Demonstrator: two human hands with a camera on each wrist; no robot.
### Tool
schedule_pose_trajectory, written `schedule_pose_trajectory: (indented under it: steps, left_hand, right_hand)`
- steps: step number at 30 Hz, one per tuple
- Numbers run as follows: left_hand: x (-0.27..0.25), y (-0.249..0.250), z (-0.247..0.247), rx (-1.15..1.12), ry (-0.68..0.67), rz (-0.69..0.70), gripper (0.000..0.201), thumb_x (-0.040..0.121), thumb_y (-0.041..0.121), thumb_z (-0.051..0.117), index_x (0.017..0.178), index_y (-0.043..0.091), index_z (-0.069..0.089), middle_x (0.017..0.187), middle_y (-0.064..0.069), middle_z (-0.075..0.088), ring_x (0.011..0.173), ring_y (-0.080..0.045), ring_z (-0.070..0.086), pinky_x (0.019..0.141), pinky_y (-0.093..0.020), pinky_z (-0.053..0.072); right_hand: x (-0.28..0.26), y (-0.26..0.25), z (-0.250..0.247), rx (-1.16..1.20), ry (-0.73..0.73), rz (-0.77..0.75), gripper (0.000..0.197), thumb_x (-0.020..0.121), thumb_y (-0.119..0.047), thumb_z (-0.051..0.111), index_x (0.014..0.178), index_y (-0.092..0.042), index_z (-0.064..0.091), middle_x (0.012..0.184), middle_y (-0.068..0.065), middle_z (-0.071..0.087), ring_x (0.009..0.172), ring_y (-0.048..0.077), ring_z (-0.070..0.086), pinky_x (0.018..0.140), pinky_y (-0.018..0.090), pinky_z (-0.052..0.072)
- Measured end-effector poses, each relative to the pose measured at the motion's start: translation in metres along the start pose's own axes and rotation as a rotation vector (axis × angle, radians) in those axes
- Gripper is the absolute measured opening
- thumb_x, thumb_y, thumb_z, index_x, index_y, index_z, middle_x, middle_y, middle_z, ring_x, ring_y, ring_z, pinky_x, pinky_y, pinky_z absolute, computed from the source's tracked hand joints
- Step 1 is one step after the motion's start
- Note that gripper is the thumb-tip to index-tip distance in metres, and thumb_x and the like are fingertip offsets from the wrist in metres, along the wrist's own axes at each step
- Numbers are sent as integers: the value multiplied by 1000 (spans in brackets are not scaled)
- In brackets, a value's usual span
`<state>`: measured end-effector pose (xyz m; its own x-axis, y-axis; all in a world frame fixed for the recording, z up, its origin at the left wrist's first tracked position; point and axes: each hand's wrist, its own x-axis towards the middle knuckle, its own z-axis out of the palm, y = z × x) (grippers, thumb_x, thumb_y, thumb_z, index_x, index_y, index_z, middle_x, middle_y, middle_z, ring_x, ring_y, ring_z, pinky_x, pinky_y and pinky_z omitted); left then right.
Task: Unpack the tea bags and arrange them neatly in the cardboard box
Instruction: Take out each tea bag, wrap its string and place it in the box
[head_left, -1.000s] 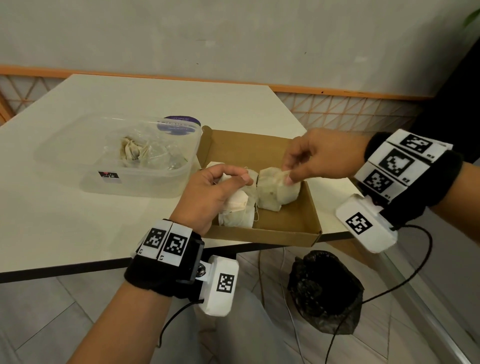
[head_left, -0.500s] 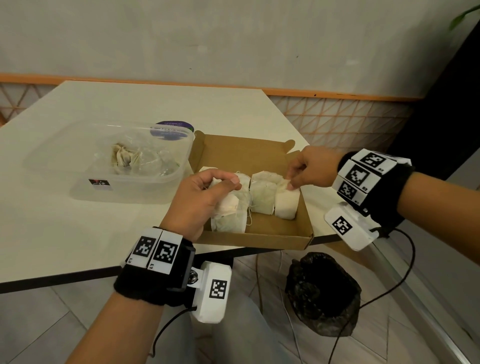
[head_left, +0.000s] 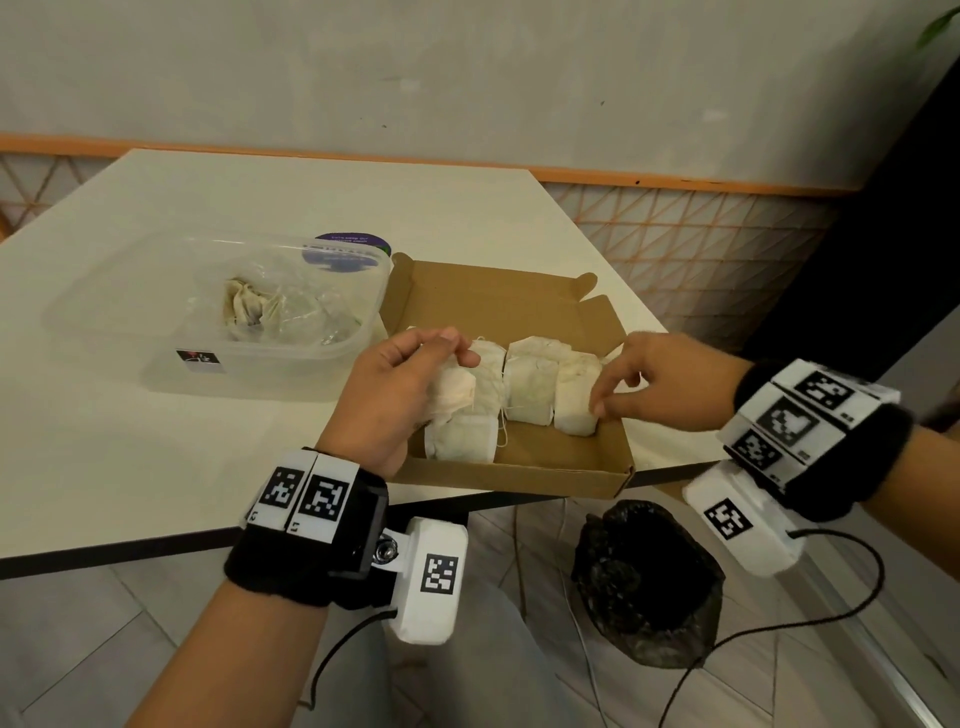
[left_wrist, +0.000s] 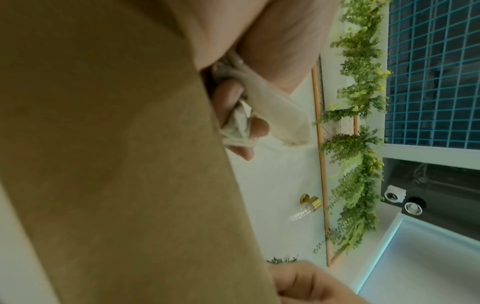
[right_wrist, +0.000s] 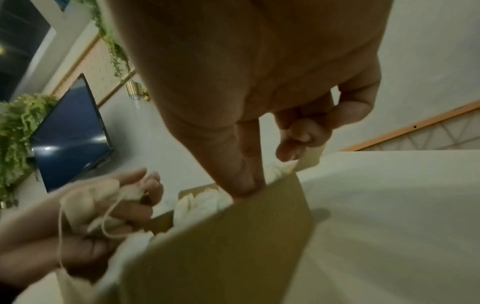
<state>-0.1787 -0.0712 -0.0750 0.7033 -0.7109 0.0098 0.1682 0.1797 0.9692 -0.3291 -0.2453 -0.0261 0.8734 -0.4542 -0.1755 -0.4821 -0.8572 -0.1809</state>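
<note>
An open brown cardboard box (head_left: 519, 306) sits at the table's front right corner. Several pale tea bags (head_left: 530, 384) lie side by side across it. My left hand (head_left: 457, 358) hovers over the box's left part, fingers curled round a tea bag (head_left: 454, 397) with loose string; the left wrist view shows this held tea bag (left_wrist: 275, 111) beside the box wall (left_wrist: 116, 164). My right hand (head_left: 602, 400) reaches in from the right. Its straight fingertips (right_wrist: 246, 176) press the rightmost tea bag (head_left: 571, 400) by the right box wall (right_wrist: 233, 236).
A clear plastic container (head_left: 156, 312) holding crumpled wrappers (head_left: 249, 312) stands left of the box, a purple-labelled lid behind it. The table's front edge (head_left: 156, 545) runs just below the box. A black bag (head_left: 644, 582) sits on the floor under the corner.
My right hand lowered its tea bag into the row, let go of its top, and slid toward me along its right side. The left hand has kept its bag in place.
</note>
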Motion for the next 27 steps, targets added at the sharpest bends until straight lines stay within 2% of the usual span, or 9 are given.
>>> schedule_pose_trajectory:
  steps: [4, 7, 9, 11, 14, 16, 19, 23, 27]
  left_hand:
    - [0, 5, -4, -148, 0, -103, 22, 97, 22, 50, 83, 13, 65, 75, 1, 69, 62, -5, 62, 47, -17, 46]
    - [1, 7, -7, -211, 4, -145, 22, 97, 22, 48, 84, 14, 65, 73, 3, 70, 61, -6, 62, 49, -18, 45]
    - [0, 7, -6, -202, 20, -146, 23, 97, 22, 47, 85, 15, 65, 71, 5, 70, 57, -4, 61, 46, -15, 43]
    - [0, 7, -5, -178, 32, -133, 23, 98, 20, 47, 84, 16, 65, 71, 5, 70, 59, -5, 62, 48, -16, 44]
    - [0, 4, -4, -153, 47, -101, 23, 98, 15, 47, 84, 13, 65, 74, 2, 67, 62, -7, 61, 48, -18, 47]
    - [1, 3, -4, -150, 38, -91, 23, 98, 13, 47, 84, 11, 65, 73, 2, 65, 62, -6, 61, 50, -19, 49]
    - [2, 3, -4, -188, 1, -123, 24, 97, 14, 46, 84, 11, 65, 75, 3, 65, 67, -8, 62, 53, -21, 50]
    - [3, 6, -9, -322, -45, -205, 29, 93, 13, 38, 95, 4, 65, 82, -2, 54, 69, -11, 51, 54, -19, 40]
    - [3, 5, -12, -420, -76, -227, 43, 83, -9, 24, 105, 0, 60, 80, -6, 51, 66, -11, 50, 51, -17, 45]
  right_hand:
    - [-2, -1, 3, 39, 199, -36, 17, 87, -33, 59, 99, -27, 71, 81, -13, 45, 71, 2, 43, 65, 12, 31]
    - [-11, -25, 2, 467, 387, -79, 17, 83, -38, 61, 87, -23, 69, 84, 3, 60, 74, 12, 53, 71, 23, 44]
    - [-18, -53, 14, 768, 319, -139, 20, 79, -36, 66, 86, -18, 67, 81, 9, 61, 67, 16, 52, 66, 24, 46]
    - [-18, -80, 35, 973, 202, -166, 31, 72, -39, 69, 92, -17, 63, 78, 7, 58, 66, 16, 52, 62, 26, 46]
    - [-7, -101, 61, 1128, 232, -153, 48, 60, -48, 70, 96, -19, 57, 84, 8, 63, 73, 20, 57, 68, 34, 50]
    - [1, -103, 67, 1178, 295, -184, 36, 69, -37, 72, 93, -13, 59, 82, 7, 66, 73, 15, 59, 69, 31, 51]
    - [8, -95, 69, 1285, 350, -181, 5, 83, -12, 65, 85, -14, 61, 67, -8, 64, 63, 4, 57, 57, 19, 47]
    - [11, -83, 66, 1606, 382, -64, 3, 86, -5, 58, 85, -8, 57, 80, 3, 65, 73, 13, 59, 60, 25, 48]
    - [12, -81, 66, 1721, 452, -19, 16, 87, 1, 53, 78, -12, 56, 81, 6, 64, 76, 19, 56, 66, 34, 46]
